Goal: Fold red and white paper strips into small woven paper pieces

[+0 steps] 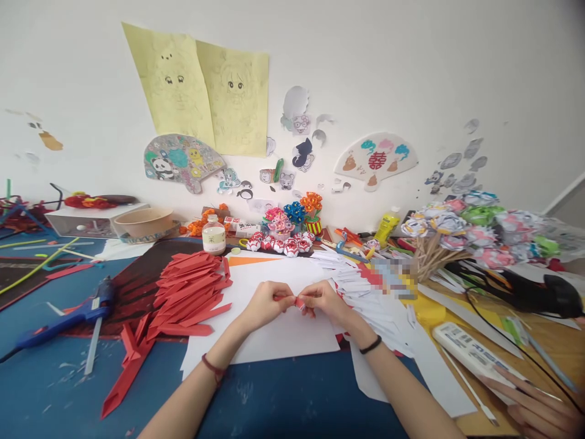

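Observation:
Above the white paper sheets [260, 338], my left hand [269, 303] pinches a small red-and-white folded paper piece [300, 303] between thumb and fingertips. My right hand [325, 301] grips the same piece from the other side, its fingers closed and partly hiding it. Left of my hands lies a pile of folded red paper strips [185, 292]. To the right, folded white paper strips [379, 311] are spread out. Behind the sheets, several red-and-white paper flowers [290, 246] sit in a row near an open glass jar [213, 235].
A blue glue gun [98, 305] lies at left, near a tan bowl [144, 223]. Bundled paper flowers [457, 225], a yellow bottle [387, 228] and a white box [475, 353] stand or lie at right. Another person's hand [539, 402] reaches in at lower right.

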Motion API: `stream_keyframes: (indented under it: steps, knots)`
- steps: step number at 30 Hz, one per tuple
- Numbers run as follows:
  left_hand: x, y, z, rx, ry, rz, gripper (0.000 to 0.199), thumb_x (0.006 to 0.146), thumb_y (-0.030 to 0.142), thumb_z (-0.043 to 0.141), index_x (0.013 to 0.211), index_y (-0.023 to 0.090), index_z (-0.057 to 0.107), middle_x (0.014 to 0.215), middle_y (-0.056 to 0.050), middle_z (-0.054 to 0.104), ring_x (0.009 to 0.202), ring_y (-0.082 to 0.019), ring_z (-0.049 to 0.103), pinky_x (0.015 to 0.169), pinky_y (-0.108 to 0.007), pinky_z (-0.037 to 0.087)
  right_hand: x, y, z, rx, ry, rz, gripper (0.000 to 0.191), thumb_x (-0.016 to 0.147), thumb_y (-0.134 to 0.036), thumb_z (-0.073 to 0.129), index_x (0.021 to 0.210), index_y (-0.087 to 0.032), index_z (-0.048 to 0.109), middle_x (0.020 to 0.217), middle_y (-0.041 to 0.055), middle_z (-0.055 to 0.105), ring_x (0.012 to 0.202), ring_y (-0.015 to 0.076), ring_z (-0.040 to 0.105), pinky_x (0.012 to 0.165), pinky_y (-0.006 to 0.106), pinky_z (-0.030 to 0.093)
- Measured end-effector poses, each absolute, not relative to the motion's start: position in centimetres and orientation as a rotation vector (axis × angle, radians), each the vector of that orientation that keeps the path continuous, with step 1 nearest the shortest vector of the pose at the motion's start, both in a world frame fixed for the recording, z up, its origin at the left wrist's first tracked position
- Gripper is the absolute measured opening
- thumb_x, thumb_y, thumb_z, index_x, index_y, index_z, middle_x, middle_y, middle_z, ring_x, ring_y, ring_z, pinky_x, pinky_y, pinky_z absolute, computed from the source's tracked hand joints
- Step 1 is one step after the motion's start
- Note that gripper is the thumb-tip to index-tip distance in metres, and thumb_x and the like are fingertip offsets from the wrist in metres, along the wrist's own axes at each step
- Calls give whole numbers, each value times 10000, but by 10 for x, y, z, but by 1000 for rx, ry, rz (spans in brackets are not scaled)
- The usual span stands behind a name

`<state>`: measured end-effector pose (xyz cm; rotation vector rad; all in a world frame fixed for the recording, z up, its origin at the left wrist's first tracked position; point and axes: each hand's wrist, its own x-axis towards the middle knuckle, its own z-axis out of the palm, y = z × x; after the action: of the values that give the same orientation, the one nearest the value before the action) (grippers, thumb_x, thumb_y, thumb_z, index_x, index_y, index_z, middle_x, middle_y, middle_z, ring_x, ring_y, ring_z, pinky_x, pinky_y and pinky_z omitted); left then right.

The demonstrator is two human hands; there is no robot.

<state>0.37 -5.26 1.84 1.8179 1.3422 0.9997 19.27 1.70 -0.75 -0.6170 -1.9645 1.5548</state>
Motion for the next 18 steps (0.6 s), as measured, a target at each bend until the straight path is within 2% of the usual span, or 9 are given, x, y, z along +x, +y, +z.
stream_keyframes:
  steps: [4,7,10,13,18]
  knots:
    - [-5,-58,25,2171,1455,884,167,830,293,595,897,237,738,806,-7,729,670,-145,589,648,-244,391,194,17,-4,-643,-2170,987,213,853,-339,624,792,-165,731,723,50,696,636,153,610,625,272,487]
    - [-6,-60,22,2313,1524,895,153,845,251,598,941,220,713,887,-29,727,771,-171,625,705,-259,425,196,17,-3,-574,-2217,652,102,845,-258,649,854,-194,728,861,58,697,792,181,630,741,307,492]
    - [-6,-57,15,2523,1614,923,123,876,227,576,909,199,691,895,-46,700,821,-181,617,720,-276,438,197,17,-8,-545,-2287,401,93,848,-214,649,913,-208,716,842,53,679,813,188,612,735,314,485]
    - [-7,-52,9,2707,1693,952,135,892,264,571,869,197,685,802,-49,668,797,-184,585,692,-290,428,197,16,-15,-574,-2261,192,94,862,-224,634,918,-194,704,788,54,661,777,189,596,707,314,473]
    - [-5,-50,4,2863,1797,1037,200,914,266,536,789,177,665,665,-44,589,698,-183,526,622,-309,370,194,14,-19,-621,-2161,95,98,877,-218,611,842,-189,698,723,42,635,700,172,575,644,293,442]
